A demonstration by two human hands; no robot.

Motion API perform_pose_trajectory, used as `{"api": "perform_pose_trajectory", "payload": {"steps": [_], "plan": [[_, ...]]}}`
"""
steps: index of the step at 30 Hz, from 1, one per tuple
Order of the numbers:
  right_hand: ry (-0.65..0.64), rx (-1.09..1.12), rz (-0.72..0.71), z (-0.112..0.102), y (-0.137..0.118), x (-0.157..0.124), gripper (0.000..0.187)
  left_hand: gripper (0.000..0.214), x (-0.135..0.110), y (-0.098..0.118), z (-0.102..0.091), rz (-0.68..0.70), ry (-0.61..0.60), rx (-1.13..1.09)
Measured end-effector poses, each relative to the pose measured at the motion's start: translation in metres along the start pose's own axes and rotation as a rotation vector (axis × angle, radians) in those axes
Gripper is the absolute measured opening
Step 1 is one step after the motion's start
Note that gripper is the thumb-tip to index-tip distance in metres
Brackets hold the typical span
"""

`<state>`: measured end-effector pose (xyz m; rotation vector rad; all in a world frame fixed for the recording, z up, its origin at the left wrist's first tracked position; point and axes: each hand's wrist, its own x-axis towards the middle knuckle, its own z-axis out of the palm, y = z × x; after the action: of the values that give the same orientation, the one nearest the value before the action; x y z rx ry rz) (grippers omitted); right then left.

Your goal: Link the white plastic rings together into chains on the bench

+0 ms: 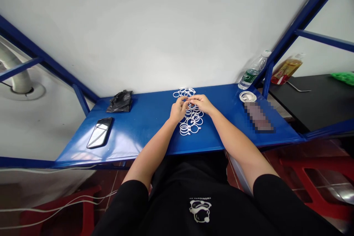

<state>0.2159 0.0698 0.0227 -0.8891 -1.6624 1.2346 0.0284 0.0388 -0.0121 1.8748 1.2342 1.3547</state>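
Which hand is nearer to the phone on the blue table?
Left. The left hand is at the white rings, to the right of the phone; the right hand is beside it, farther right.

On table, all placed from rings: left hand and right hand over far part; second ring cluster just behind; bag left, behind; phone far left; cable coil right; bottle right, further behind.
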Motion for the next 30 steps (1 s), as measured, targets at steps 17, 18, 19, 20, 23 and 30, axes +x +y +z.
{"api": "perform_pose_trajectory", "payload": {"steps": [17,18,19,20,23,30], "plan": [[0.083,-0.094,-0.003,0.001,0.010,0.003,0.040,0.035,0.009,-0.008,-0.008,0.076,0.064,-0.029],[0.083,-0.092,-0.005,0.001,0.010,0.003,0.040,0.035,0.010,-0.009,-0.007,0.063,0.066,-0.052],[0.081,-0.089,-0.006,0.001,0.010,0.003,0.040,0.036,0.010,-0.010,-0.006,0.050,0.068,-0.073],[0.079,-0.085,-0.007,0.002,0.010,0.003,0.040,0.036,0.010,-0.012,-0.006,0.039,0.067,-0.090],[0.072,-0.074,-0.008,0.004,0.012,0.003,0.040,0.038,0.012,-0.015,-0.007,0.009,0.050,-0.124],[0.050,-0.127,0.000,0.008,0.014,0.004,0.037,0.040,0.015,-0.020,-0.012,-0.010,-0.028,-0.213]]}}
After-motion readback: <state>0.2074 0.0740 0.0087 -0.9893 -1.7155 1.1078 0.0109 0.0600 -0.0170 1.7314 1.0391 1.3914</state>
